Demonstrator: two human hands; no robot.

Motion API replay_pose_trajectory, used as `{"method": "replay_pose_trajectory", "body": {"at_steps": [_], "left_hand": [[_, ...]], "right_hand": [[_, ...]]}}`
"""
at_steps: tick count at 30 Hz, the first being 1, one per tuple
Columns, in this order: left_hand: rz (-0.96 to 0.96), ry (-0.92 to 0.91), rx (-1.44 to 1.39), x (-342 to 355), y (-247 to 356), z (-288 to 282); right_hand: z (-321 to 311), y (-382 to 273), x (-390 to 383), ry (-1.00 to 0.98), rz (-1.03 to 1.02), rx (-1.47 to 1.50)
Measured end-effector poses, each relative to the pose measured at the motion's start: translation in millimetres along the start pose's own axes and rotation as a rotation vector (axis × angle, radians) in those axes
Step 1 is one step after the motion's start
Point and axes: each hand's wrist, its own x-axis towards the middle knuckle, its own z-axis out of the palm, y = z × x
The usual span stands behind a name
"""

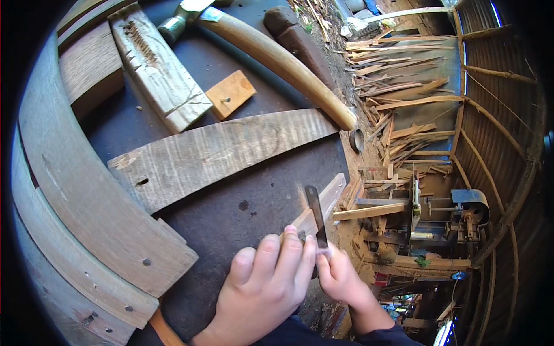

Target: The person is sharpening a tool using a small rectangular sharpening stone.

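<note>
My left hand (262,282) is closed over the near part of a narrow wooden strip (331,195), which lies on the dark tabletop. Just right of it, my right hand (339,275) grips a flat, dark metal blade (315,207) with a hole near its far end. The blade lies across the strip, close to my left fingertips. My right fingers hide the blade's near end, so its handle does not show clearly. Beyond both hands, a broad tapered board (231,151) rests on the table.
A hammer (283,66) lies at the far side, near a scarred wooden block (158,69) and a small wood piece with a nail (231,94). Curved boards (92,173) line the left. Wood offcuts (398,86) and a belt-driven machine (467,213) are at right.
</note>
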Motion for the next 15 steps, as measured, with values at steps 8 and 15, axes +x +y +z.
{"method": "replay_pose_trajectory", "body": {"at_steps": [8, 15], "left_hand": [[-0.034, -0.009, -0.055, -4.7, -1.2, -1.4], [-0.041, -0.028, -0.106, 0.7, -0.5, -4.3]], "right_hand": [[13.0, 12.8, -9.1, 0.041, -0.04, 0.093], [-0.1, -2.4, 18.2, -0.032, 0.022, 0.07]]}}
